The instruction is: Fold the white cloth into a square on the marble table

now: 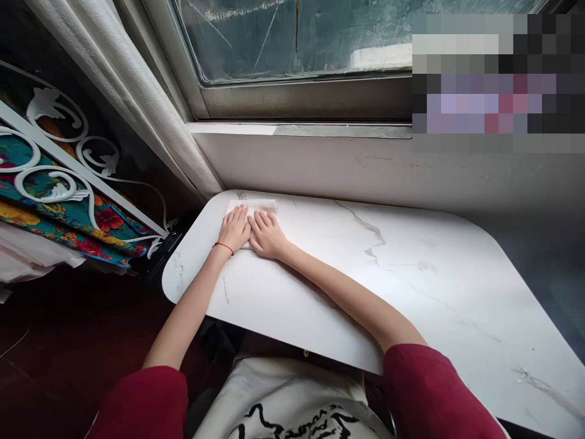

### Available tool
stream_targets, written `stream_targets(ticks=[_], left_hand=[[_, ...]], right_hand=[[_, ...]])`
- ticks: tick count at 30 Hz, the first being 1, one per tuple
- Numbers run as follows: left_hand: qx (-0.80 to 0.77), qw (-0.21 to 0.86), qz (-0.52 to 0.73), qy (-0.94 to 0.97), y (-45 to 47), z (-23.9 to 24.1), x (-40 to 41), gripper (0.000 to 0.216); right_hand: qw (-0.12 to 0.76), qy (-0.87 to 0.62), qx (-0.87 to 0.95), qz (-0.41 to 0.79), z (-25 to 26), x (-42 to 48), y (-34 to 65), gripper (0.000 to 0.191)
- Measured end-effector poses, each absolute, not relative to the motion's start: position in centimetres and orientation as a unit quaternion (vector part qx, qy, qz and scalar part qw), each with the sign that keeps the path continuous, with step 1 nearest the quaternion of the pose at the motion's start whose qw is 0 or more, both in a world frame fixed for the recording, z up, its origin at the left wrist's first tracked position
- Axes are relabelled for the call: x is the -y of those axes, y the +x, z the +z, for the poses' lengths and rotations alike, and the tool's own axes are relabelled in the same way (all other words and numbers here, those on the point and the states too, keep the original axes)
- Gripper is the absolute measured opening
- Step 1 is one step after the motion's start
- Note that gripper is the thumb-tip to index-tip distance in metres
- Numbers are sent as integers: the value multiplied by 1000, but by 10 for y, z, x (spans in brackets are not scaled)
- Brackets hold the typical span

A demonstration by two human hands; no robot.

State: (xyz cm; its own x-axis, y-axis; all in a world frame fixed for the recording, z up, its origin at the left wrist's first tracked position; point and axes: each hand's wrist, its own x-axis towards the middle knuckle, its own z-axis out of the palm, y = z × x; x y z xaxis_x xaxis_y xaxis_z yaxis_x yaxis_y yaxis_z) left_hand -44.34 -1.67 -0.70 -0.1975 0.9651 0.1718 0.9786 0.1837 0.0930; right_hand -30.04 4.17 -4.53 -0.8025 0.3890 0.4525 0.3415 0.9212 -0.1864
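A white cloth or tissue (256,206) lies flat on the far left corner of the white marble table (411,286). My left hand (234,228) rests flat on it, fingers stretched out, a red string round the wrist. Right beside it, my right hand (267,235) also presses flat on the cloth, fingers spread. The two hands touch each other side by side. Most of the cloth is hidden beneath them.
A window (297,42) with a sill runs behind the table. A pale curtain (137,103) hangs at the left. White scrolled metalwork over flowered fabric (59,183) stands left of the table, with cables (159,238) near the corner.
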Motion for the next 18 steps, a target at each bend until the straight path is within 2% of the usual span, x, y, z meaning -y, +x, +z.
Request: stream_targets(ticks=[8,18], left_hand=[[756,-8,-81,-650,-435,5,35,54],[782,42,-130,-608,-413,-9,119,55]], right_hand=[[228,-197,953,13,-34,-18,-289,60],[251,-57,966,19,-24,24,-264,49]])
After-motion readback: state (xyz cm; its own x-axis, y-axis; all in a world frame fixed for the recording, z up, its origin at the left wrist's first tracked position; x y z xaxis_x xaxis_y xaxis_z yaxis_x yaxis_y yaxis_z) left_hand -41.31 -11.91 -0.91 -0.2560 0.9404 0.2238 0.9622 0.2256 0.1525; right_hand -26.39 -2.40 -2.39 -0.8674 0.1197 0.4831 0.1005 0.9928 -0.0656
